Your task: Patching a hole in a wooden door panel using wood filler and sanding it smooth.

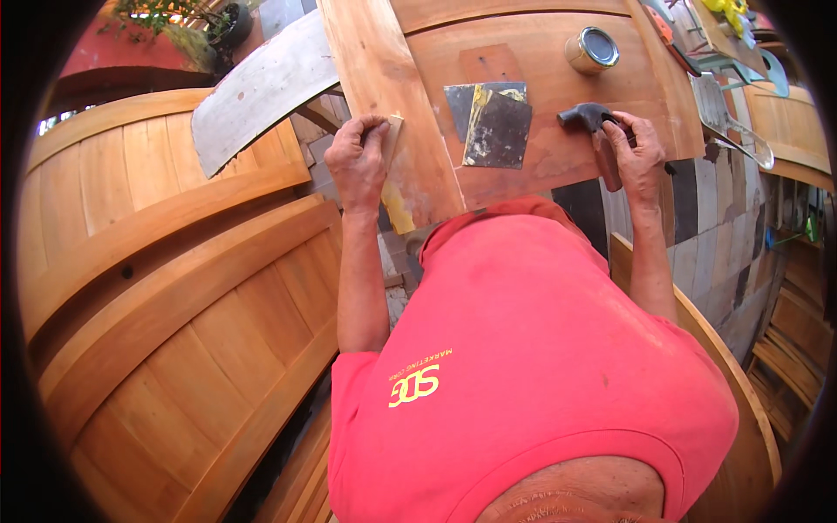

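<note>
A pinkish-red cotton T-shirt (523, 322) with yellow printing on the chest fills the lower middle, nearest the camera. Below and to the left lie large orange-brown panels of planked wood (200, 366) with broad, raised frames. On the other side, a long, curved-looking edge of pale wood (728, 349) shows behind the right shoulder.

Both bare forearms reach away from the body. The left hand (359, 161) is over a long, light-brown wooden board (392, 74), its fingers curled in and the thumb close to the fingertips. A narrow, pale strip (393, 139) shows at those tips; I cannot tell whether it is pinched or lies on the board. A yellowish smear (398, 209) marks the board's near end.

The right hand (636, 157) holds a hammer with a black metal head and a reddish-brown handle (608, 161), the fingers closed on it close to the head. The handle points back toward the body, and the head points left, over a wide, reddish-brown wooden panel (549, 161).

Between the hands, two dark, flat, square-cornered plates (499, 131) smeared with yellowish paste overlap on that panel. Farther off stands a round metal can (592, 50) with a grey top.

Left of the board is a whitish, scuffed sheet (266, 91). Beyond it, a leafy plant in a dark pot (231, 26) stands near a red surface (131, 44).
</note>
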`<state>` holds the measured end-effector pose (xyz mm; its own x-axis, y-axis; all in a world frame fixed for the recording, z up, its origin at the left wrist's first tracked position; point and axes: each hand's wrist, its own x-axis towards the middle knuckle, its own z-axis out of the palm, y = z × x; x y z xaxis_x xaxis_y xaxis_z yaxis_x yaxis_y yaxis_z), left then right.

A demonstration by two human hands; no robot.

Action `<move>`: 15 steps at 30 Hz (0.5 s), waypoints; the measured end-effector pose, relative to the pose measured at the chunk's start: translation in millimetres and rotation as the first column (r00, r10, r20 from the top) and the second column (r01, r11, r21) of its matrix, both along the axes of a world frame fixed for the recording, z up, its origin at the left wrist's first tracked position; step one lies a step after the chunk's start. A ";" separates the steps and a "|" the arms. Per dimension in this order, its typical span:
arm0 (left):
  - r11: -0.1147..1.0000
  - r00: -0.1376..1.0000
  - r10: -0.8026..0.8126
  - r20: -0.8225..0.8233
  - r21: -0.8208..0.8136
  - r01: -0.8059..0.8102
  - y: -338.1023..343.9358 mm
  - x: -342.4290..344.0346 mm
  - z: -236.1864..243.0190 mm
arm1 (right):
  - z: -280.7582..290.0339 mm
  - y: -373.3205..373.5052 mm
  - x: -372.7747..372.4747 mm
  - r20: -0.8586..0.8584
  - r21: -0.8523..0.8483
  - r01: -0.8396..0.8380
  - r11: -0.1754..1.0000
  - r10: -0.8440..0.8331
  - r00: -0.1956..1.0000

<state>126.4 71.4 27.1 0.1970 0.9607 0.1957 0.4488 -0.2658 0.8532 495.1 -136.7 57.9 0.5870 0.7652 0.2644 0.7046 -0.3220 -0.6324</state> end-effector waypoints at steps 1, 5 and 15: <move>1.000 1.000 -0.003 0.001 0.000 0.003 0.3 -0.5 -0.3 | 1.4 -0.9 -1.0 0.003 0.005 0.000 1.000 0.000 1.000; 1.000 1.000 -0.001 0.013 0.004 0.001 0.0 -0.7 -1.6 | 7.7 -4.0 -11.7 0.043 -0.179 0.052 0.982 -0.045 0.998; 0.971 0.994 -0.035 -0.102 0.231 0.058 -2.8 4.1 1.1 | 10.2 -7.3 -13.0 -0.092 -0.362 0.009 0.932 -0.046 0.995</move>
<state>130.6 68.7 28.2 0.2697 0.8799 0.3912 0.5082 -0.4751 0.7183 482.1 -144.0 68.1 0.6182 0.7813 -0.0856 0.6329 -0.5595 -0.5352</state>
